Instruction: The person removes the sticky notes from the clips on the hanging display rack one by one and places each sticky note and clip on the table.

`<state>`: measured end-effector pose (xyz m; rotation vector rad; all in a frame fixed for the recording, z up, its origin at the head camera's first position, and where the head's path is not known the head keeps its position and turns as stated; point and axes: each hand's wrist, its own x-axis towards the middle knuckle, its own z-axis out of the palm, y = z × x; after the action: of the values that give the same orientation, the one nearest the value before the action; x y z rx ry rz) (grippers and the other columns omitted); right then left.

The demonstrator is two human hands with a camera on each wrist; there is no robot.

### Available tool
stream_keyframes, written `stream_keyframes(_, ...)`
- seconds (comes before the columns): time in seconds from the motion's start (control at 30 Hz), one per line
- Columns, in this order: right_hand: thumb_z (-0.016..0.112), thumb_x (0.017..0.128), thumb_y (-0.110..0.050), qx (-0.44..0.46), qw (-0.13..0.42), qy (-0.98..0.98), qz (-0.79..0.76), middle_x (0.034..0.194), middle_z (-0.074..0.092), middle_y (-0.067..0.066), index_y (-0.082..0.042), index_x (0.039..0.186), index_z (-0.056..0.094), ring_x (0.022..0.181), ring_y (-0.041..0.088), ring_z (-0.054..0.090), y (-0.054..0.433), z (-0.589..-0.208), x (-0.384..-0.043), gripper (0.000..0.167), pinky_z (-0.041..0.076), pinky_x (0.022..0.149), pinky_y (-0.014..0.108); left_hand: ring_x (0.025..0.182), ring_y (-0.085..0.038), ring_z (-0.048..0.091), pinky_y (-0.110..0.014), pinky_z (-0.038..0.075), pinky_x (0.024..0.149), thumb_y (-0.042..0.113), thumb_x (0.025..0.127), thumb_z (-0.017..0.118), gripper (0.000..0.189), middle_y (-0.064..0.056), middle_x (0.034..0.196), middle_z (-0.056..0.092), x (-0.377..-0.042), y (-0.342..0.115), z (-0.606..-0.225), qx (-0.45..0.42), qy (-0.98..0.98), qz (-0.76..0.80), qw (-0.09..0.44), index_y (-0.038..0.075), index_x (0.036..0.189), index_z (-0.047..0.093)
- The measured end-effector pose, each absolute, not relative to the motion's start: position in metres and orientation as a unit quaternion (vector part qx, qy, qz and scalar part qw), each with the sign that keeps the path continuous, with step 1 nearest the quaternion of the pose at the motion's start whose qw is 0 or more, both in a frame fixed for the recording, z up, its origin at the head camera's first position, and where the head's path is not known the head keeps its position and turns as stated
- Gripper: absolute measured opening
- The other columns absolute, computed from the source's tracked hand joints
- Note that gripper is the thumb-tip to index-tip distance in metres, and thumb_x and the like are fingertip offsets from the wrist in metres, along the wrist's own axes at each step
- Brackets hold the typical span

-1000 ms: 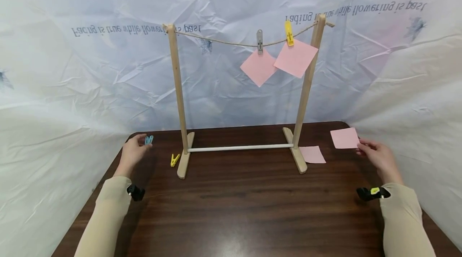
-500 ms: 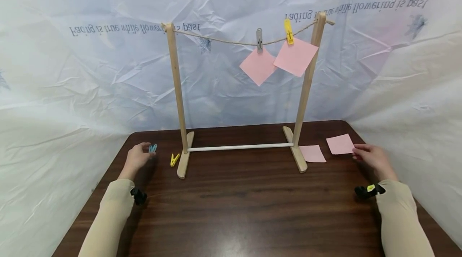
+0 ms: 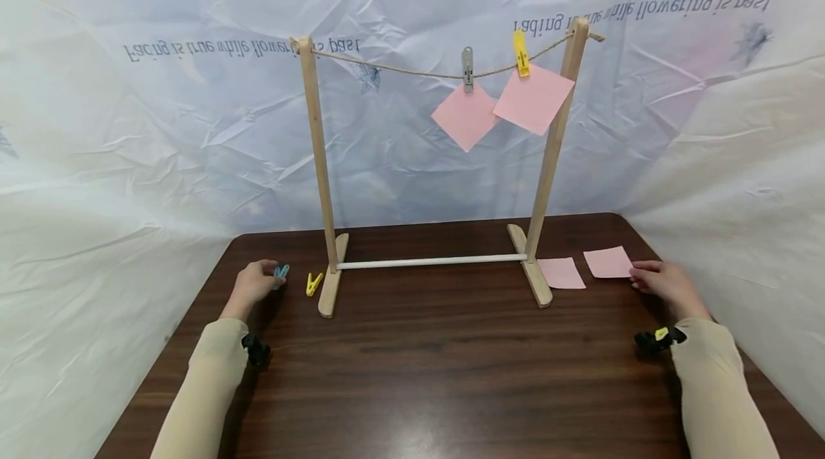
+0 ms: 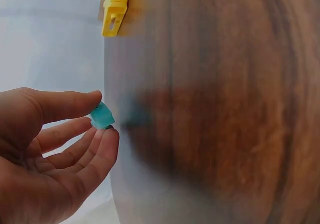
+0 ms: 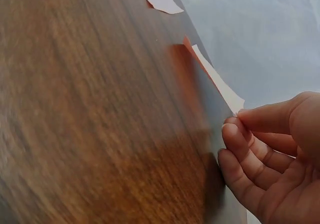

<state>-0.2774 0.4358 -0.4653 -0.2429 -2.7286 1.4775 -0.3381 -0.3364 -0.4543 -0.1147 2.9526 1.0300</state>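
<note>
At the near edge of the table [image 3: 451, 373], both hands are loaded. Left hand [image 3: 253, 284] pinches a blue clothespin [image 4: 102, 116] between thumb and fingertips [image 4: 107, 136], low over the wood; a spare yellow clothespin [image 3: 314, 283] lies just past those fingers, beside the foot of the wooden rack [image 3: 320, 158]. Right hand [image 3: 667, 286] pinches the near corner of a pink paper square [image 3: 608, 262] between thumb and index; the sheet looks to be just off or skimming the table, and the wrist view is too blurred to say which. A second loose pink square [image 3: 561, 273] lies flat further out from the fingers, next to the rack's right foot.

Step in hand, as I read it: pickup done, the carry up not begun. Twine [image 3: 399, 72] already carries two pink sheets, one under a grey pin [image 3: 467, 66], one under a yellow pin [image 3: 520, 52], both at the right end.

Next move calls for raising both hands to a free stretch of line left of the grey pin, holding the sheet's corner at the twine, squeezing the pin's jaws wide and closing them over paper and twine together.
</note>
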Motion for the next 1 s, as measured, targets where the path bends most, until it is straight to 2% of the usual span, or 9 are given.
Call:
stream_keyframes(0.27, 0.051, 0.103, -0.014, -0.085, 0.002, -0.894, 0.44, 0.087, 0.072, 0.004, 0.028, 0.128, 0.045, 0.068, 0.002, 0.062, 0.4362, -0.464, -0.2798, 0.049, 0.055, 0.064, 0.023, 0.099, -0.043, 0.06, -0.05, 0.053, 0.079, 0.009, 0.096, 0.065, 0.051, -0.038, 0.128, 0.053, -0.3387, -0.3349, -0.4531, -0.026, 0.946, 0.322, 0.01, -0.015, 0.138, 0.048)
stream_keyframes(0.47, 0.058, 0.1, -0.013, -0.091, 0.015, -0.907, 0.411, 0.082, 0.072, 0.005, 0.027, 0.123, 0.05, 0.066, 0.003, 0.062, 0.434, -0.4652, -0.2789, 0.048, 0.054, 0.061, 0.023, 0.102, -0.045, 0.059, -0.053, 0.052, 0.082, 0.009, 0.095, 0.067, 0.053, -0.038, 0.129, 0.053, -0.3385, -0.3307, -0.4486, -0.029, 0.946, 0.322, 0.016, -0.014, 0.138, 0.048)
stream_keyframes(0.67, 0.062, 0.097, -0.015, -0.085, 0.031, -0.929, 0.358, 0.074, 0.071, 0.004, 0.024, 0.113, 0.058, 0.065, 0.008, 0.061, 0.4295, -0.4637, -0.2749, 0.042, 0.05, 0.058, 0.025, 0.104, -0.045, 0.058, -0.053, 0.052, 0.083, 0.009, 0.095, 0.067, 0.053, -0.038, 0.132, 0.052, -0.3375, -0.3296, -0.4509, -0.031, 0.945, 0.325, 0.022, -0.014, 0.139, 0.047)
stream_keyframes(1.0, 0.063, 0.095, -0.015, -0.089, 0.029, -0.945, 0.314, 0.072, 0.069, 0.003, 0.02, 0.109, 0.061, 0.064, 0.01, 0.059, 0.4264, -0.4613, -0.2777, 0.038, 0.046, 0.062, 0.03, 0.097, -0.043, 0.06, -0.052, 0.052, 0.08, 0.01, 0.093, 0.068, 0.054, -0.036, 0.122, 0.057, -0.3374, -0.3301, -0.4583, -0.03, 0.944, 0.328, 0.022, -0.014, 0.138, 0.048)
